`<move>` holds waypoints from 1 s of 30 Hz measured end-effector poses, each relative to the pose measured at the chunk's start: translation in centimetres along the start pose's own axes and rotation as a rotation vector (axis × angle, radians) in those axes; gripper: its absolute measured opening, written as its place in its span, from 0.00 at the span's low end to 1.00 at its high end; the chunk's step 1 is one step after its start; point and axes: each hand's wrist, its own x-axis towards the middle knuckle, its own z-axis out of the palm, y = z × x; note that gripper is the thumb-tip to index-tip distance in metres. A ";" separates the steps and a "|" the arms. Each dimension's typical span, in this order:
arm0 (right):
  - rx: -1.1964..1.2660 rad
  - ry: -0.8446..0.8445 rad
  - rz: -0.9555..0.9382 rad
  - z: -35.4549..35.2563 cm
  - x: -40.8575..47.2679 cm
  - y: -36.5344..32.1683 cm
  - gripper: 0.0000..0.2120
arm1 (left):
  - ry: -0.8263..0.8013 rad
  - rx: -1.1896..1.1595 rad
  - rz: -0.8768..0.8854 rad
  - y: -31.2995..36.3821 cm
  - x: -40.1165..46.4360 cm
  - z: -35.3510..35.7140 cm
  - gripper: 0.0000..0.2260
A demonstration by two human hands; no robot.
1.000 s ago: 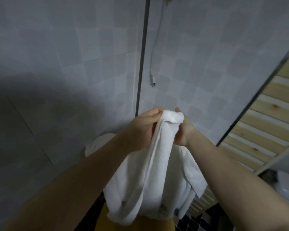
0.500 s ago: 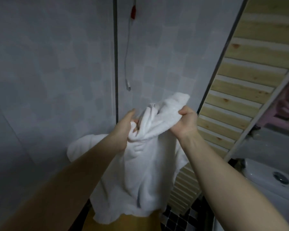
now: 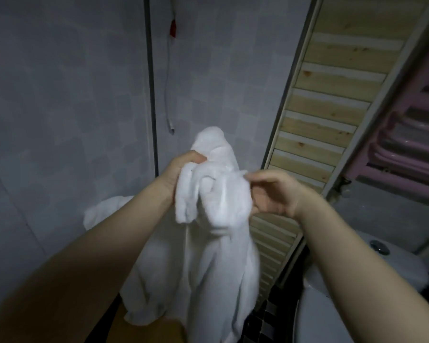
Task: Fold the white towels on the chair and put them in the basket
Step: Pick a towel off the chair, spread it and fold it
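- The white towel (image 3: 208,243) hung lengthwise, long axis vertical
- The left hand (image 3: 181,169) gripped its bunched top
- The right hand (image 3: 270,191) pinched an edge, fingers loosely curled

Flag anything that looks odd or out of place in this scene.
The white towel is bunched and twisted, not flat: the left hand grips a wad while the right hand pinches one edge. A loose cable dangles down the tiled wall, its end unplugged.
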 end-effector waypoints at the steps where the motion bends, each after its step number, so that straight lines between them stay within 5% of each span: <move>1: -0.184 0.069 0.094 -0.3 -0.8 -0.6 0.22 | -0.003 0.003 0.036 0.6 -0.7 -0.4 0.12; 3: -0.526 0.314 0.117 -0.9 -0.7 -0.9 0.24 | -0.187 -0.014 -0.015 1.7 -2.0 -1.3 0.04; 4: -0.583 0.409 0.005 -0.6 -0.1 -0.9 0.19 | -0.317 0.004 -0.065 2.0 -2.7 -1.5 0.10; 7: -0.692 0.284 -0.193 2.6 1.2 -0.6 0.20 | -0.498 0.109 -0.080 2.2 -3.8 -2.1 0.22; 9: -0.729 0.164 -0.132 4.7 2.0 0.1 0.14 | -0.456 0.233 -0.013 3.4 -4.5 -2.6 0.14; 11: -0.701 0.234 -0.158 6.3 2.5 0.7 0.10 | -0.326 0.262 0.048 4.9 -5.0 -4.2 0.12; 16: -1.018 0.861 -0.241 9.4 4.5 1.6 0.15 | 0.030 0.562 0.119 6.8 -6.5 -8.2 0.05; 18: -0.843 0.842 -0.198 11.2 5.0 1.7 0.14 | 0.127 0.689 0.183 6.5 -6.9 -9.6 0.03; 22: -0.020 0.453 -0.047 14.0 3.6 2.0 0.13 | 0.174 0.695 0.200 4.0 -7.1 -11.7 0.07; 25: 0.227 0.293 -0.012 15.0 2.0 2.1 0.14 | 0.168 0.631 0.116 2.5 -7.2 -12.1 0.15; 27: 0.155 0.500 -0.106 15.3 2.5 2.7 0.10 | 0.151 0.507 0.060 2.1 -7.1 -12.0 0.15; 30: -0.467 1.094 -0.116 14.8 4.5 4.5 0.09 | 0.109 0.233 -0.059 1.5 -7.3 -11.8 0.06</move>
